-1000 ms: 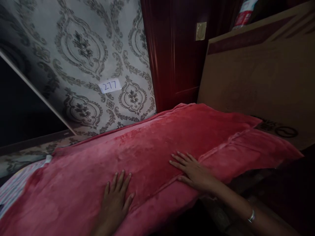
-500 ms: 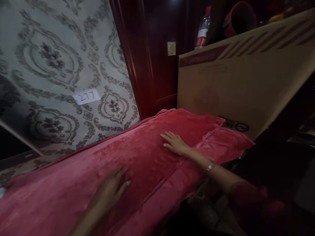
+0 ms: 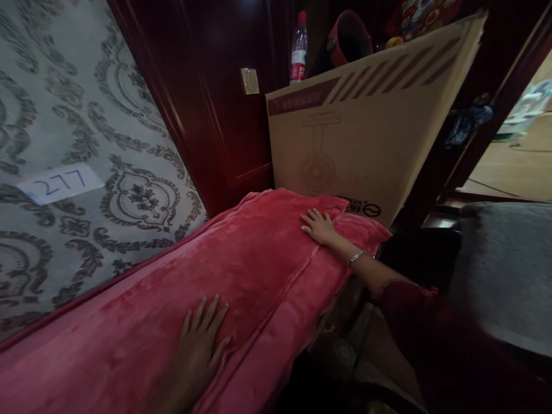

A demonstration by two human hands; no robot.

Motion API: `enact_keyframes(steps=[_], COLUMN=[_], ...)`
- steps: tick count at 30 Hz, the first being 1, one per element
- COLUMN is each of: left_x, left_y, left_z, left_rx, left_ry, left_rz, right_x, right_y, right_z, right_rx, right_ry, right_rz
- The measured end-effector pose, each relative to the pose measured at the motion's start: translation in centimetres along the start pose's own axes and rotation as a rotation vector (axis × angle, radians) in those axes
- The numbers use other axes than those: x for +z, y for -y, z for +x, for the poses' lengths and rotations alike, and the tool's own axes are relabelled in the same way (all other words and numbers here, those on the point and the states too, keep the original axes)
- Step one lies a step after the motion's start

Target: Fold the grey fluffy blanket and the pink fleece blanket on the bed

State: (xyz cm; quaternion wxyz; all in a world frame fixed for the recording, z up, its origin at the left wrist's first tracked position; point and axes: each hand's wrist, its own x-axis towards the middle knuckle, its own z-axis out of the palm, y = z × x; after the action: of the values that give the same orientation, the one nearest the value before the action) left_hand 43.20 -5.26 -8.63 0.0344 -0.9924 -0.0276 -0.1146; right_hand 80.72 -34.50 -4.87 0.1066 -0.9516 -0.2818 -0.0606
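A red plush blanket (image 3: 254, 247) lies spread out, long and fairly flat, with a raised fold or seam running along its near side. My left hand (image 3: 200, 336) rests palm down on its nearer part, fingers spread. Farther along, close to the far end, my right hand (image 3: 321, 227) also lies flat on the fabric beside the seam, with the fingers apart. A silvery bracelet (image 3: 357, 257) circles the right wrist. Neither hand grips anything. What lies beneath the blanket is hidden.
Past the blanket's far end stands a big cardboard box (image 3: 357, 132), with a plastic bottle (image 3: 298, 54) behind its top edge. Patterned wallpaper (image 3: 142, 195) with a paper marked 277 (image 3: 62, 183) borders the left. A grey cushion-like surface (image 3: 513, 276) is at right.
The view has swung to the right, bringing in a doorway. My right hand has moved over the blanket toward its far near-side corner. My left hand's fingers are now more spread.
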Motion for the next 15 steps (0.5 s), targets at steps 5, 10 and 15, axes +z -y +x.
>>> enact_keyframes(steps=[5,10,15], left_x=[-1.9,-1.4,0.6], left_y=[-0.3,-1.8,-2.8], left_z=[2.4,5.6,5.1], left_rx=[0.135,0.233,0.291], left_ry=[-0.004,-0.02,0.03], left_rz=[-0.06,-0.054,-0.014], right_x=[0.2,1.8,1.0], right_y=[-0.6,-2.0,-2.9], right_z=[1.4,1.2,2.4], right_rx=[-0.046,-0.054,0.063], right_ry=[0.016,0.136,0.122], right_rz=[0.031,0.019,-0.01])
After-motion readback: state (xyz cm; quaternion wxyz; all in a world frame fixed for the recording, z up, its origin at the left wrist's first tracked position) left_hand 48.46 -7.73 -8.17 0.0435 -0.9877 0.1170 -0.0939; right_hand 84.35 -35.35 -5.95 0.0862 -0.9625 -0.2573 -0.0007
